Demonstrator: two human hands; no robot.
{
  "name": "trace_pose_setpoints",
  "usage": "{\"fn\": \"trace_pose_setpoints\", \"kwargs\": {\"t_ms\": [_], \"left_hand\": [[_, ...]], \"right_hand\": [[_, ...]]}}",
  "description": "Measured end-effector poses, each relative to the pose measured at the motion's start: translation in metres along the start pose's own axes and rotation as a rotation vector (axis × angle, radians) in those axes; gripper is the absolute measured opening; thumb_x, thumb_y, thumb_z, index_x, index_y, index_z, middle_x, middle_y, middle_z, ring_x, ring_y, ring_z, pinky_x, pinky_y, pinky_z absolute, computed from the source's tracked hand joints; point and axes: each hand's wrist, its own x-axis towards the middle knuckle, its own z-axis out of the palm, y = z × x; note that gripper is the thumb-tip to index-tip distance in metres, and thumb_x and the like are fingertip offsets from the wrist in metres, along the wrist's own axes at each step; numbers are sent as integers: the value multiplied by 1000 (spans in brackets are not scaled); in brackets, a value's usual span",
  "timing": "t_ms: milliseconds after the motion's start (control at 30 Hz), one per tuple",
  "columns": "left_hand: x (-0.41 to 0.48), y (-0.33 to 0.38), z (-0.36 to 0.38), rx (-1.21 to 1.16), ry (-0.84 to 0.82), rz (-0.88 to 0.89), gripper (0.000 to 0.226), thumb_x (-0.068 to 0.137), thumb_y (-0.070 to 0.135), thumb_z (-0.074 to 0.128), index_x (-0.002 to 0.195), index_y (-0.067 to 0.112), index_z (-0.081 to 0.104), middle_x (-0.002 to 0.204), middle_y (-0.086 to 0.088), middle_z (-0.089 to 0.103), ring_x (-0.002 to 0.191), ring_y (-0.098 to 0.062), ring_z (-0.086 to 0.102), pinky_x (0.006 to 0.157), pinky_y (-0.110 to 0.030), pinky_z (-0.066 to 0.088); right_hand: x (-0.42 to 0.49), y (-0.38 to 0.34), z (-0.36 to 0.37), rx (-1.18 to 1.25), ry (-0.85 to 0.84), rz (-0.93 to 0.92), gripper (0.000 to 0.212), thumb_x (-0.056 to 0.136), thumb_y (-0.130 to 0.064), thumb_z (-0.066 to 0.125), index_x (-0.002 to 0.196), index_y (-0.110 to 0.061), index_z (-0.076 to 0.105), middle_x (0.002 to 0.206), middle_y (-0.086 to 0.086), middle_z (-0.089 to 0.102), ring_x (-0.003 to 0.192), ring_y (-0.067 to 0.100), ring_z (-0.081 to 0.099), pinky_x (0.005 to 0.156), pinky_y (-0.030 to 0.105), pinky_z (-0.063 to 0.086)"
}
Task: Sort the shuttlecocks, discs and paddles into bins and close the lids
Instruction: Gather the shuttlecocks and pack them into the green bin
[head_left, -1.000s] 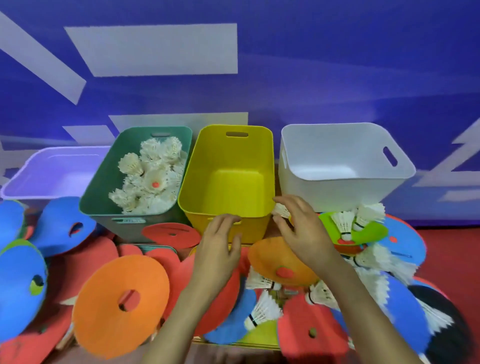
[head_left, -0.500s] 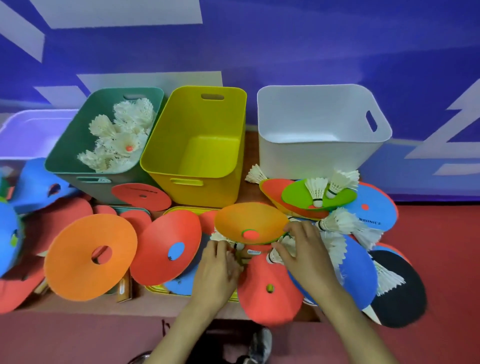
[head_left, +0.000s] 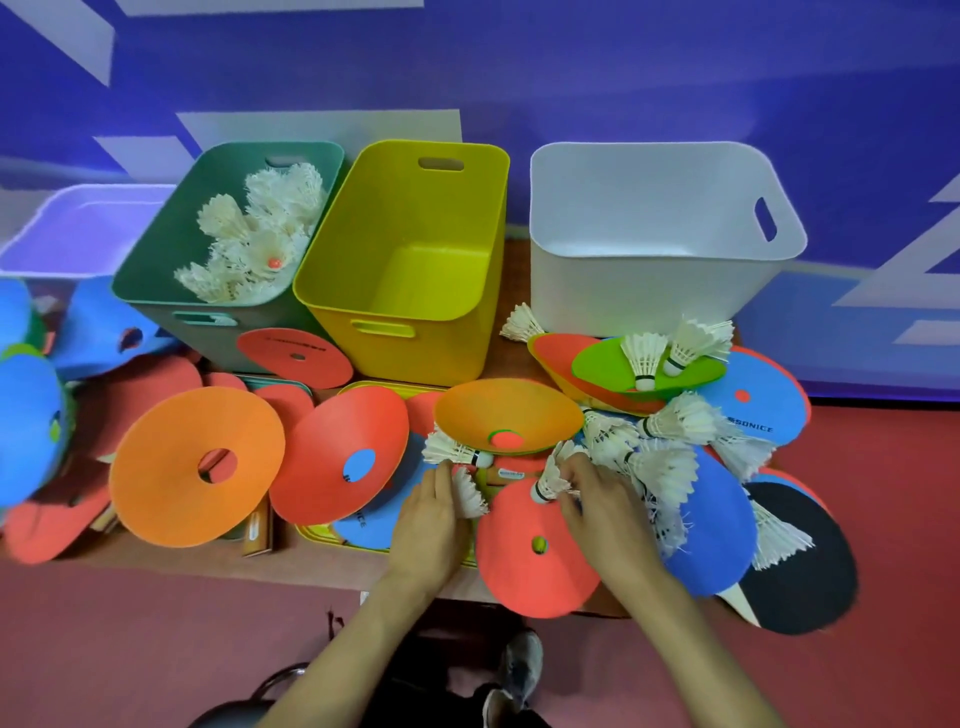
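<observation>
At a table (head_left: 322, 569) strewn with sports gear, we see the right hand (head_left: 605, 514) pinching a shuttlecock (head_left: 550, 480) between curled fingers and thumb, cork end pointing down-left, just above a red disc (head_left: 530, 571) at the near edge. The left hand (head_left: 434, 525) lies beside it with fingers stretched forward, touching a second shuttlecock (head_left: 470, 496) whose feathers fan out past its thumb side; we cannot tell whether those fingers close on it. Directly beyond both hands, an orange disc (head_left: 509, 415) tilts up over the pile. Along the far side stand four open bins: a lilac bin (head_left: 78, 239) at far left, a green bin (head_left: 166, 244) holding a heap of white shuttlecocks (head_left: 249, 244), a yellow bin (head_left: 415, 208) and a white bin (head_left: 649, 208), the last two holding nothing we can see. To the right, more loose shuttlecocks (head_left: 670, 457) crowd over a blue paddle (head_left: 711, 530) and near a black paddle (head_left: 810, 571), while two stand cork down on a green disc (head_left: 602, 364) in front of the white bin. A large orange disc (head_left: 171, 467) and further red and blue discs cover the left side of the table.
</observation>
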Motion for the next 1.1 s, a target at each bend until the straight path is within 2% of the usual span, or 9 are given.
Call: {"fn": "trace_pose_setpoints", "kwargs": {"t_ms": [167,233,367,500,667,800,900,1000,1100], "left_hand": [[-13,0,-8,43,122,195,56,64,5,67,118,5,50,97,-12,53,84,-33,56,64,-38,50],[-13,0,-10,36,128,189,51,66,1,65,114,6,50,97,-12,51,84,-33,55,60,-38,50],[-11,7,-18,-38,189,248,45,75,6,62,118,9,49,109,-9,49,95,-28,51,67,-35,48],[-15,16,-37,-187,267,333,44,82,18,59,123,14,45,116,1,45,104,-17,47,80,-24,43],[-14,17,-70,-302,317,429,50,85,20,62,130,12,43,111,3,44,97,-8,46,81,-20,41],[-18,10,-100,-387,268,488,67,86,27,57,145,30,25,104,2,36,87,-2,42,73,-5,36],[-7,-1,-128,-454,443,447,54,83,26,65,132,27,42,107,-2,40,98,0,45,78,-8,42],[18,-21,-164,-535,604,312,44,80,28,73,117,17,51,112,0,39,104,-14,50,84,-25,51],[48,-46,-204,-522,680,284,41,78,27,74,108,9,52,113,-2,36,99,-9,49,77,-13,49]], "right_hand": [[-2,-6,-13,23,103,-39,31,67,2,76,83,-13,54,60,1,54,58,24,55,59,29,40],[-2,-7,-16,30,120,-40,28,70,1,74,83,-13,54,62,1,54,60,25,55,61,29,37],[-3,-11,-22,62,152,-15,24,74,-3,72,84,-14,53,65,2,56,63,27,56,61,31,40],[1,-22,-37,135,211,-27,20,77,-7,70,87,-13,54,70,4,57,68,27,55,63,33,41],[25,-45,-54,210,299,-110,11,79,-14,62,89,-10,57,76,3,60,73,27,57,67,34,43],[51,-75,-62,264,290,-177,13,81,-15,63,92,-13,57,81,4,63,78,26,59,69,37,47],[74,-103,-65,280,273,-240,11,85,-14,63,94,-14,55,85,3,63,82,26,59,71,37,46],[102,-135,-63,286,305,-313,9,86,-15,62,93,-13,56,86,4,65,80,27,59,68,35,43],[132,-170,-51,290,334,-341,9,86,-16,60,91,-9,57,85,5,66,79,29,60,67,37,46]]}}
